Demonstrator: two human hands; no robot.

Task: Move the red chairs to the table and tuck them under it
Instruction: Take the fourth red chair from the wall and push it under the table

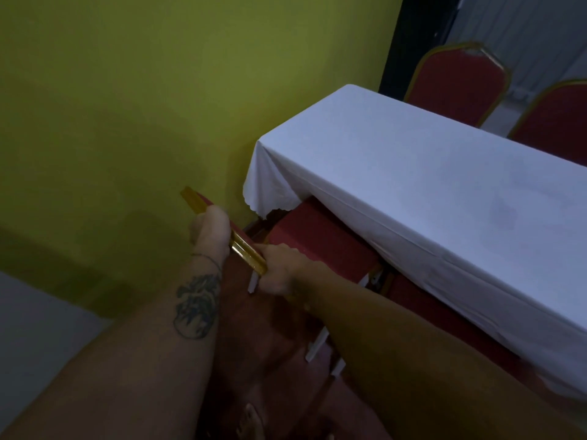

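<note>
- Red chair point(320, 239): its seat lies just beyond my fingers, the far part already under the hanging edge of the white tablecloth point(413, 192) that covers the table.
- My left hand point(209, 231) is closed round the gold top rail point(244, 249) of the chair's back, fingers curled over it toward the yellow-green wall point(143, 90).
- My right hand point(281, 268) clasps the same rail just beside the left, thumb lying along the rail's table side (both forearms reach in from below, the left one tattooed).
- Below my right wrist, another red seat seems to sit part-way under the cloth, though it is too dim to be sure.
- Well beyond my fingers, across the table, two more red chair backs point(457, 87) stand upright against its far side.
</note>
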